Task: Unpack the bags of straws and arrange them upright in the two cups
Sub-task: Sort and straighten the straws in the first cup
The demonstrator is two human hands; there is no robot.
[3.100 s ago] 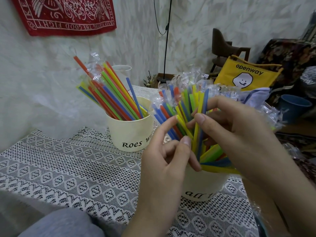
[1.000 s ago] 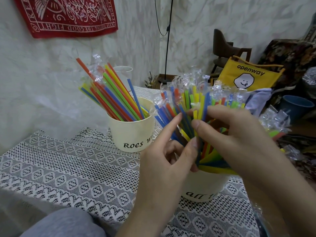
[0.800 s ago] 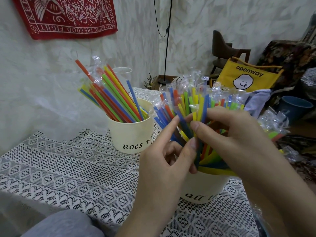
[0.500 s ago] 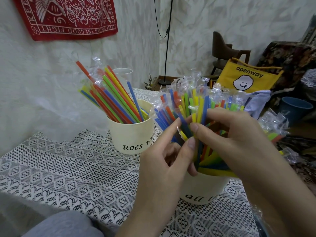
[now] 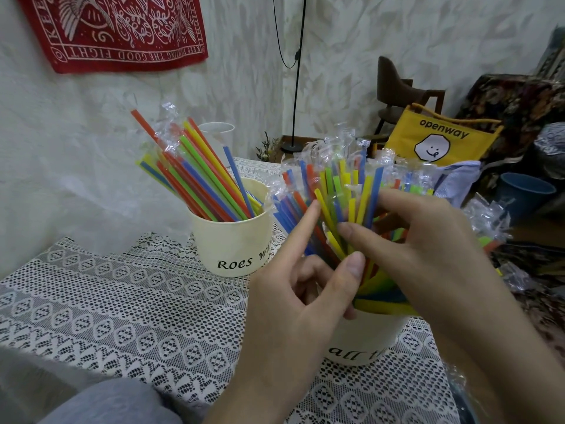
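Note:
Two cream paper cups stand on the lace tablecloth point(image 5: 122, 301). The far cup point(image 5: 232, 249) holds long coloured straws point(image 5: 201, 175) leaning left, some still in clear wrappers. The near cup point(image 5: 367, 338) is packed with wrapped coloured straws point(image 5: 333, 185) that fan out. Both my hands are at the near cup. My left hand point(image 5: 290, 316) has its index finger stretched up against the left side of the bunch and its thumb against the straw bases. My right hand point(image 5: 428, 255) reaches in from the right and pinches several yellow and blue straws between thumb and fingers.
A yellow "openway" bag point(image 5: 434, 142), a blue cup point(image 5: 526, 191) and crumpled clear wrappers point(image 5: 489, 215) lie to the right, off the table. A white plastic cup point(image 5: 217, 130) stands behind the far cup. A dark chair point(image 5: 394, 87) is by the wall.
My left index finger has straightened and slid up along the left of the bunch, and a yellow straw now leans left. My right hand keeps its hold; both cups stay put.

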